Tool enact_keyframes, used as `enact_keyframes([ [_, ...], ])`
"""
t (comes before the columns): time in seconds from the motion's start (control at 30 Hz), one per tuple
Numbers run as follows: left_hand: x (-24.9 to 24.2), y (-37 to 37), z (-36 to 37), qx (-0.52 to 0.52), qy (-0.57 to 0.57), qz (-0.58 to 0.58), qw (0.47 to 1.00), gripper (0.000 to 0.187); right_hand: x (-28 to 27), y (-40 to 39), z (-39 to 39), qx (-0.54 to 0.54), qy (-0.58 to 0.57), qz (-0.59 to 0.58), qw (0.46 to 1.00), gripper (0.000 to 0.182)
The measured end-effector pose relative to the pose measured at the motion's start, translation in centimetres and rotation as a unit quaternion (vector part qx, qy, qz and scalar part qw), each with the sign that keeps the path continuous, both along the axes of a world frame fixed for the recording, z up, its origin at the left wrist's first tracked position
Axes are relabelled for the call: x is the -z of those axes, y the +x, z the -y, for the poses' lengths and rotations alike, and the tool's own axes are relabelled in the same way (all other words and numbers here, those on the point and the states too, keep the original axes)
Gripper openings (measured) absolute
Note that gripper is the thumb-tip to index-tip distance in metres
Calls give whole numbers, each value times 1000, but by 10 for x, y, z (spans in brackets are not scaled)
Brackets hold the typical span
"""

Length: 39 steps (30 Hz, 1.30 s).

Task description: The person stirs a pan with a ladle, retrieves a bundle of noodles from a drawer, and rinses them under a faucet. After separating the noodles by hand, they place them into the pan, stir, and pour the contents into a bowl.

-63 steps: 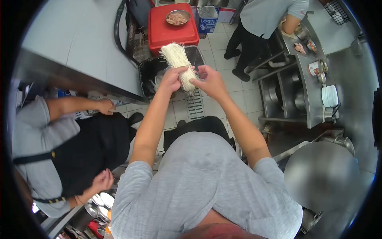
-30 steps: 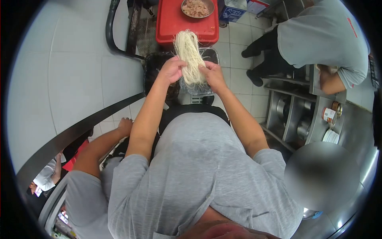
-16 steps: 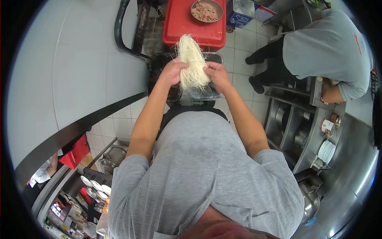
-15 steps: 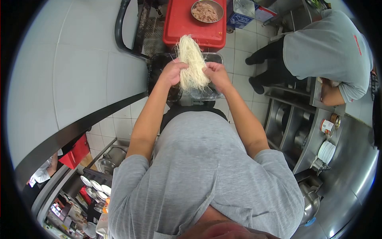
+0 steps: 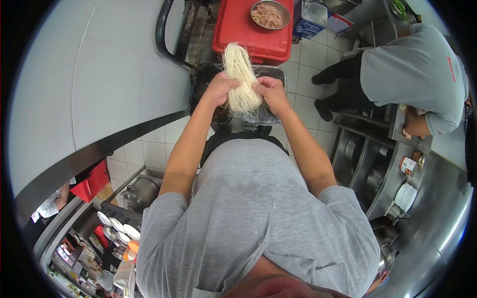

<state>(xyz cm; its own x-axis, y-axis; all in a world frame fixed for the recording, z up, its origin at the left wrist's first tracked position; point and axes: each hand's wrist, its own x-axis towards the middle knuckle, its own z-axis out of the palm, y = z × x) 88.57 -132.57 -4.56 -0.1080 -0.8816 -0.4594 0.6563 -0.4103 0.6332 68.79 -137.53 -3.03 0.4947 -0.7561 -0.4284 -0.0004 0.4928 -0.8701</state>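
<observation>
A bundle of thin, pale dried noodles (image 5: 241,74) is held up between my two hands, loose strands sticking out at its edges. My left hand (image 5: 220,88) grips its left side, thumb lying over the strands. On the other side, my right hand (image 5: 271,92) pinches the bundle with thumb and fingers. Below the noodles is a dark bin lined with plastic (image 5: 275,74); its contents are mostly hidden. Just beyond stands a red lidded box (image 5: 233,25), bearing a metal bowl (image 5: 287,20) of raw chopped meat (image 5: 268,16).
A co-worker in a grey shirt (image 5: 407,74) leans over a steel counter on the right. Stacked white plates (image 5: 406,192) and a labelled can (image 5: 408,165) sit on the steel shelving. A pale panel (image 5: 109,74) borders my left. A blue carton (image 5: 309,22) stands beyond the red box.
My view has shifted slightly, so the red box and bowl appear farther right. Both hands keep hold of the noodles in nearly the same position. A hand now shows at the lower right edge.
</observation>
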Motion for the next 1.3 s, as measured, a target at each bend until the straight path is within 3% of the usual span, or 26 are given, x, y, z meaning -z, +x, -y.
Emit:
enact_keyframes([
  [0.33, -8, 11, -9, -28, -3, -50, 998, 50, -3, 19, -9, -23, -159, -114, 980, 13],
  [0.43, -7, 12, -10, -17, -14, 6, 1000, 51, -7, 25, -9, -52, -163, -65, 983, 15],
  [0.53, -7, 17, -12, -3, -23, 12, 1000, 52, -3, 28, -10, -66, -178, -88, 978, 16],
  [0.93, -26, 34, -25, -19, -30, -45, 998, 58, 4, 31, -16, 66, 58, 83, 993, 20],
  [1.07, -23, 38, -27, -18, -25, -40, 999, 58, -6, 33, -14, 68, 51, 98, 992, 21],
  [1.17, -22, 37, -27, -26, -25, -37, 999, 58, -1, 36, -14, 49, 9, 64, 997, 22],
  [1.2, -20, 36, -26, -34, -26, -31, 999, 58, -1, 37, -15, 56, -92, -21, 994, 22],
  [1.27, -18, 34, -25, -52, -24, -9, 998, 59, -1, 38, -19, 68, -286, -187, 937, 21],
  [1.3, -18, 33, -26, -63, -20, 7, 998, 59, -7, 38, -22, 51, -291, -204, 933, 21],
])
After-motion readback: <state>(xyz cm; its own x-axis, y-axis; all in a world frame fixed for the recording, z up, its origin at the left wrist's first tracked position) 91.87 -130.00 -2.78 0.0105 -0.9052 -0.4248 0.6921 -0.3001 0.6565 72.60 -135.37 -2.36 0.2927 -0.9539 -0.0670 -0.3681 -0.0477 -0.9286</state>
